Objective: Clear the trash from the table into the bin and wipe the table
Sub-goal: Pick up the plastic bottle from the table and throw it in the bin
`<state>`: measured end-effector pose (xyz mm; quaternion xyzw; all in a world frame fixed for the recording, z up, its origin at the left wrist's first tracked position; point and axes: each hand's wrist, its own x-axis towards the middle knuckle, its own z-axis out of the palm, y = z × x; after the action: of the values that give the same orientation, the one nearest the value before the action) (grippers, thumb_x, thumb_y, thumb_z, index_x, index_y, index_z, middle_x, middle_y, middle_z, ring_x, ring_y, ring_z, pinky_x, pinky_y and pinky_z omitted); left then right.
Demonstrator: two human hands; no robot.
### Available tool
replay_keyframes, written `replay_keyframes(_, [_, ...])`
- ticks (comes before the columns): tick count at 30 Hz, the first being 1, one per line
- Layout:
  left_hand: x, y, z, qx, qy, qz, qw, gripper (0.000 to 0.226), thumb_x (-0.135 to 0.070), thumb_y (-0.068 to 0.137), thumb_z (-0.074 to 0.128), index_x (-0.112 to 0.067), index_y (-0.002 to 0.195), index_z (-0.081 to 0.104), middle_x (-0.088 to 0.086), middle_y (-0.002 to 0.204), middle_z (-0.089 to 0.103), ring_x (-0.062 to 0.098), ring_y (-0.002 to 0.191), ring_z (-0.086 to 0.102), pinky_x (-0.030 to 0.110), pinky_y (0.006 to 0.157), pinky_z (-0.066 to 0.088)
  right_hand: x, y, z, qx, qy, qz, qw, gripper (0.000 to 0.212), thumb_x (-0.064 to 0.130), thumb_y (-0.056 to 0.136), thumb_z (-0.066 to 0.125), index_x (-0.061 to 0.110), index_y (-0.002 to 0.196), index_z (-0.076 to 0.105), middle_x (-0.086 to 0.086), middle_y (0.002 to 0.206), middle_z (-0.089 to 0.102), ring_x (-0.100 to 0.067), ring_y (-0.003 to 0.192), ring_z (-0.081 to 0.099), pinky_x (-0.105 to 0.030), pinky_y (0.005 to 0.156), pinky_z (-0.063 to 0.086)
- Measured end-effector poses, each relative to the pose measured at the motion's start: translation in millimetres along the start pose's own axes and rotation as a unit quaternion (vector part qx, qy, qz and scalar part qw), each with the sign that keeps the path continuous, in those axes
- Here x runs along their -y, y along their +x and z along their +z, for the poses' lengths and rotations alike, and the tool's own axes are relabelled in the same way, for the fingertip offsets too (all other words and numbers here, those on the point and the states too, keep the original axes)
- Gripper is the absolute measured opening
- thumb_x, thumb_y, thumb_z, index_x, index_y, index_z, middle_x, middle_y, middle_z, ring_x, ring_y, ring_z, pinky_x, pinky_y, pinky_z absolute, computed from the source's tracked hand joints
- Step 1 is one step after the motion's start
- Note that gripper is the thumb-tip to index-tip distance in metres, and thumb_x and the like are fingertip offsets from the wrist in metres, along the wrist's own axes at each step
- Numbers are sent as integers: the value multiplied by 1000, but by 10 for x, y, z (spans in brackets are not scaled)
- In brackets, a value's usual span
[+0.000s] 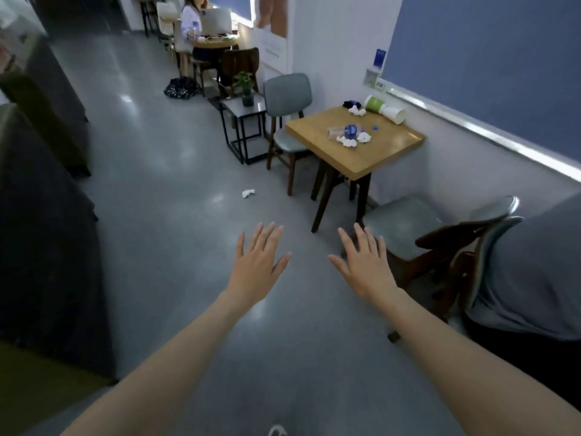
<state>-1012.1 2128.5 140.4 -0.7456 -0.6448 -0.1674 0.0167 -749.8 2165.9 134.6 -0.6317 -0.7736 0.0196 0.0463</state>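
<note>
A small wooden table stands against the right wall, some way ahead. On it lie a crushed clear bottle with a blue label, a blue cap, several crumpled tissues, two paper cups on their sides near the wall and a dark object. Another crumpled tissue lies on the floor left of the table. My left hand and my right hand are stretched out over the floor, palms down, fingers spread, holding nothing. No bin is in view.
A grey-seated chair stands behind the table, another in front of it. A person in a grey shirt is at the right edge. A side table with a plant stands further back, and another person sits at a far table.
</note>
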Motion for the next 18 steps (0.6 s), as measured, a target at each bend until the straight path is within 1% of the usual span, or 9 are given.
replay_keyframes(3, [22, 554, 134, 16, -36, -13, 999, 69, -60, 101, 15, -23, 157, 23, -2, 162, 29, 18, 154, 15, 51, 124, 10, -168, 414, 29, 3, -6, 34, 999, 77, 75, 93, 2, 34, 158, 4, -11, 167, 3, -30, 153, -5, -52, 119, -5])
replay_keyframes(7, [51, 1194, 322, 31, -33, 33, 998, 66, -60, 102, 17, -23, 155, 27, -3, 160, 33, 18, 152, 19, 50, 124, 11, -379, 952, 97, 5, -4, 81, 997, 73, 72, 96, 9, 33, 158, 5, -11, 166, 4, -31, 153, -6, -50, 117, -9])
replay_keyframes(11, [101, 1771, 554, 38, -18, 48, 998, 64, -59, 102, 20, -23, 154, 31, -1, 158, 36, 19, 150, 25, 49, 123, 16, -560, 1511, 209, 12, -3, 93, 996, 74, 72, 96, 10, 33, 158, 5, -12, 166, 2, -30, 153, -8, -50, 115, -13])
replay_keyframes(15, [134, 2387, 759, 52, -22, 42, 998, 65, -61, 101, 18, -25, 153, 32, -1, 156, 38, 19, 146, 32, 48, 122, 21, -738, 2165, 304, 18, 15, 96, 995, 74, 70, 96, 11, 30, 159, 9, -12, 166, 1, -30, 153, -11, -52, 118, -10])
replay_keyframes(18, [165, 2802, 868, 63, -16, 47, 997, 63, -62, 101, 18, -26, 151, 33, -4, 152, 42, 16, 141, 37, 46, 121, 23, -866, 2598, 371, 28, 35, 101, 994, 75, 70, 96, 11, 29, 159, 12, -11, 167, 2, -29, 153, -10, -53, 121, -7])
